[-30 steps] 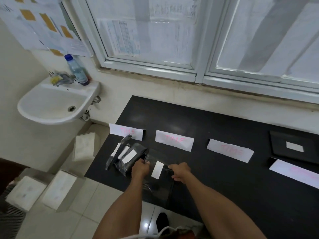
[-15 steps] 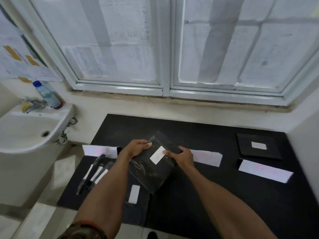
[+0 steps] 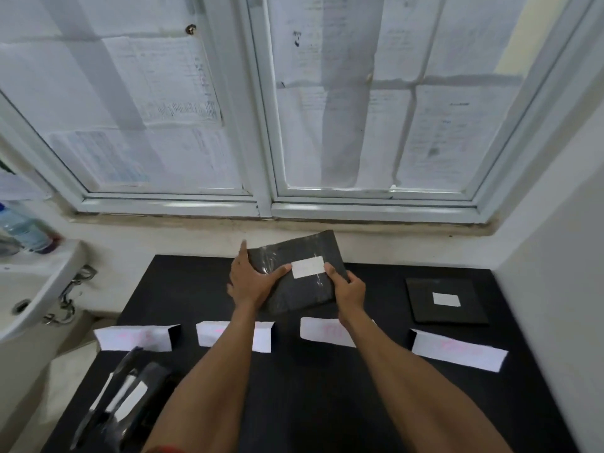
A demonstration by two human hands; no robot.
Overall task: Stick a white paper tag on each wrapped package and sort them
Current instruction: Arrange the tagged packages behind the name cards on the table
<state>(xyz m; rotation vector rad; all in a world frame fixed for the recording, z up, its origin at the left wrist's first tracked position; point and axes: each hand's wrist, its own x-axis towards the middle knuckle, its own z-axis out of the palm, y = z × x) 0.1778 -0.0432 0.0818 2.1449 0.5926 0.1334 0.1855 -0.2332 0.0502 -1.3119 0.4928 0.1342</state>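
Both my hands hold a flat black wrapped package point(image 3: 307, 291) with a white paper tag point(image 3: 308, 268) on its face, lifted and tilted above the far middle of the black table point(image 3: 202, 289). My left hand point(image 3: 251, 282) grips its left edge, thumb on top. My right hand point(image 3: 348, 289) grips its right lower edge. Another tagged black package point(image 3: 446, 300) lies flat at the far right. Several slim wrapped packages with tags point(image 3: 125, 397) lie at the near left. Four white sorting labels with pink writing sit in a row, among them the leftmost label point(image 3: 137, 337) and the rightmost label point(image 3: 457, 349).
A white sink point(image 3: 29, 289) with a plastic bottle point(image 3: 23, 228) on its rim stands to the left of the table. A papered window point(image 3: 294, 109) runs along the wall behind. A white wall point(image 3: 562, 273) closes the right side.
Both hands lifted the tagged package from the near edge of the table and carried it away from me, past the row of labels. The view swung right and up.
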